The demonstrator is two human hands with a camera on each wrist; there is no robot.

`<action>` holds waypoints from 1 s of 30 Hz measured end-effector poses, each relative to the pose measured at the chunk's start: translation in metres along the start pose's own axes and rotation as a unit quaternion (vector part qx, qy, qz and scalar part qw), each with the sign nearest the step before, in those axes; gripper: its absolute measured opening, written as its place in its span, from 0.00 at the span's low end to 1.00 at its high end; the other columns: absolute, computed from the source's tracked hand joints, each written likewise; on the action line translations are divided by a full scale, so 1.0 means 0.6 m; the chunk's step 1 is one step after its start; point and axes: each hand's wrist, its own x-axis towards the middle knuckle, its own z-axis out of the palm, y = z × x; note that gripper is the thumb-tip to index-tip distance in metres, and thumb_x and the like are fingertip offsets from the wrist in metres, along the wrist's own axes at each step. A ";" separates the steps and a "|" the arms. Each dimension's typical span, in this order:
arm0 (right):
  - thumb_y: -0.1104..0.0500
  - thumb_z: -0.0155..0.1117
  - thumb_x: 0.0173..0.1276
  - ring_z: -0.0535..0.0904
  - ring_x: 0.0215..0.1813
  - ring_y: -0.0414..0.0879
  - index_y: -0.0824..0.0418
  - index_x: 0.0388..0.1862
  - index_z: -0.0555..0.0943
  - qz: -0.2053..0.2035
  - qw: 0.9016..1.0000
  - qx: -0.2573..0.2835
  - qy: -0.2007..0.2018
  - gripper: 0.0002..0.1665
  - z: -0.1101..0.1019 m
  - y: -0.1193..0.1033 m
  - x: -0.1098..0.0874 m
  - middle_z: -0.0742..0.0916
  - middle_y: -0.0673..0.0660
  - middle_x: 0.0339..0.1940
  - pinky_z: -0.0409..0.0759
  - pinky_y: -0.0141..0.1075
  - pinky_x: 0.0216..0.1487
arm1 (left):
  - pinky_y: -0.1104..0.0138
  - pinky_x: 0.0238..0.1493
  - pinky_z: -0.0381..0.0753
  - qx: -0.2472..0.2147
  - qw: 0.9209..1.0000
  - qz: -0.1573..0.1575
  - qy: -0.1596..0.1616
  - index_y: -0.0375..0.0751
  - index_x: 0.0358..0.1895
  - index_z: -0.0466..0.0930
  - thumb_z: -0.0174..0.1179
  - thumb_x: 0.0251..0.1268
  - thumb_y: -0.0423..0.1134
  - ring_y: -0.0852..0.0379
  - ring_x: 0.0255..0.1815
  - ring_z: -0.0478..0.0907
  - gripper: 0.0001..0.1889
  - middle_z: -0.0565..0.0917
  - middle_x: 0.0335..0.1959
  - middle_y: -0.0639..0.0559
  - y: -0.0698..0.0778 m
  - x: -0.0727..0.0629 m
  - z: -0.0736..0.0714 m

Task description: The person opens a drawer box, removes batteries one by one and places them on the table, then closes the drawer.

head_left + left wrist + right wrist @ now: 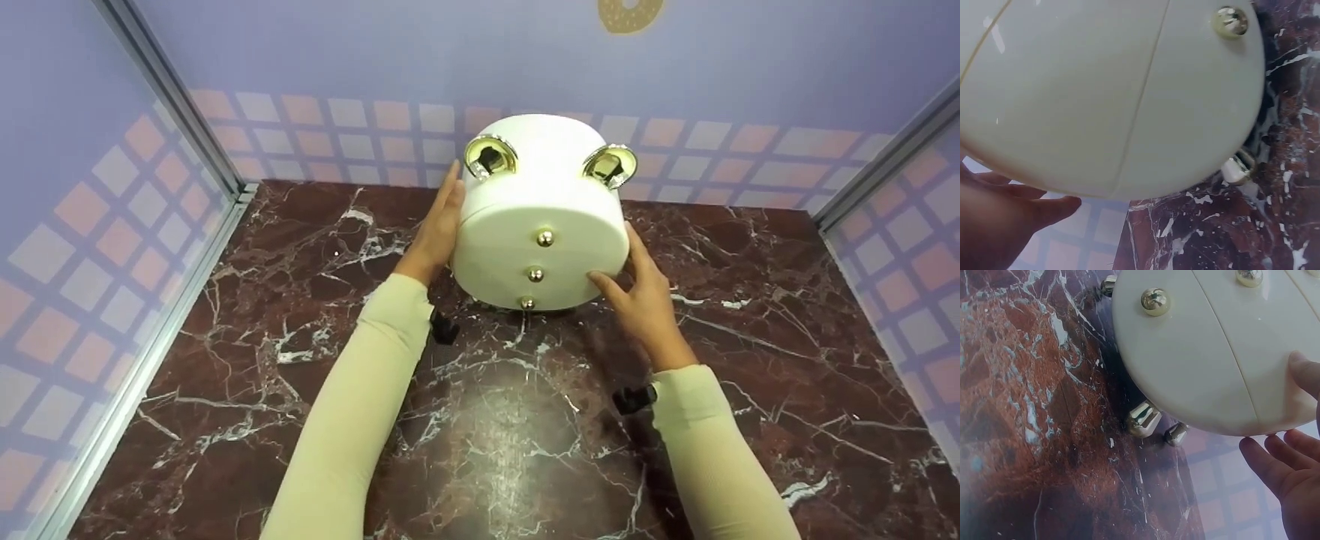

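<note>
A rounded white jewelry box stands near the back of the marble surface. Its front carries three gold knobs, one of them the top knob, and thin seams cross that face. Gold ear-shaped handles, such as the left ear, stick out above. My left hand rests along the box's left side, fingers extended. On the right, my right hand grips the box's edge, thumb on the front and fingers along the side. A gold foot shows below the box in the right wrist view.
Dark red marble with white veins spreads all around. A lilac back wall with pink and white squares rises close behind the box. Patterned side panels in metal frames close off both sides.
</note>
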 end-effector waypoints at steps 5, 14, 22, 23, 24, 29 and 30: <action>0.47 0.69 0.62 0.74 0.67 0.55 0.42 0.79 0.51 0.000 1.000 -0.008 0.006 0.52 0.003 0.004 -0.003 0.71 0.61 0.72 0.78 0.45 0.63 | 0.43 0.77 0.35 -0.007 1.000 -0.018 -0.024 0.69 0.78 0.32 0.30 0.72 0.66 0.49 0.81 0.37 0.35 0.37 0.81 0.56 0.003 0.015 0.002; 0.50 0.70 0.62 0.76 0.65 0.54 0.43 0.79 0.53 0.000 1.000 0.020 0.011 0.51 0.006 0.006 -0.003 0.74 0.62 0.70 0.79 0.41 0.61 | 0.43 0.77 0.36 -0.065 0.995 -0.057 -0.053 0.71 0.77 0.31 0.42 0.68 0.67 0.49 0.81 0.33 0.40 0.33 0.81 0.56 0.008 0.019 0.003; 0.48 0.70 0.62 0.76 0.65 0.55 0.42 0.79 0.53 0.009 1.000 0.022 0.011 0.51 0.007 0.006 -0.003 0.72 0.62 0.71 0.80 0.44 0.60 | 0.46 0.78 0.35 -0.084 0.993 -0.057 -0.066 0.72 0.77 0.31 0.44 0.68 0.64 0.52 0.81 0.32 0.40 0.32 0.81 0.56 0.011 0.021 0.003; 0.48 0.70 0.62 0.76 0.65 0.55 0.41 0.78 0.53 0.011 1.000 0.023 0.010 0.51 0.007 0.005 -0.003 0.72 0.62 0.71 0.80 0.44 0.60 | 0.47 0.78 0.34 -0.085 0.992 -0.058 -0.067 0.72 0.77 0.31 0.44 0.68 0.63 0.52 0.81 0.32 0.40 0.32 0.81 0.56 0.011 0.021 0.003; 0.49 0.70 0.62 0.76 0.65 0.55 0.41 0.78 0.53 0.012 1.000 0.025 0.009 0.51 0.007 0.005 -0.003 0.72 0.62 0.71 0.80 0.44 0.60 | 0.46 0.78 0.34 -0.085 0.992 -0.060 -0.068 0.72 0.77 0.31 0.44 0.68 0.64 0.52 0.81 0.32 0.40 0.32 0.81 0.57 0.012 0.021 0.003; 0.50 0.70 0.63 0.76 0.65 0.56 0.40 0.78 0.52 0.023 0.999 0.030 0.005 0.51 0.008 0.003 -0.004 0.72 0.62 0.71 0.80 0.44 0.60 | 0.45 0.78 0.35 -0.085 0.992 -0.062 -0.068 0.74 0.76 0.31 0.43 0.68 0.64 0.51 0.81 0.33 0.39 0.31 0.81 0.57 0.011 0.020 0.004; 0.51 0.70 0.63 0.76 0.65 0.56 0.40 0.78 0.52 0.026 0.999 0.032 0.003 0.51 0.008 0.003 -0.004 0.72 0.62 0.71 0.80 0.45 0.60 | 0.45 0.78 0.35 -0.084 0.992 -0.063 -0.069 0.74 0.76 0.31 0.43 0.69 0.64 0.51 0.81 0.33 0.39 0.31 0.81 0.57 0.010 0.020 0.004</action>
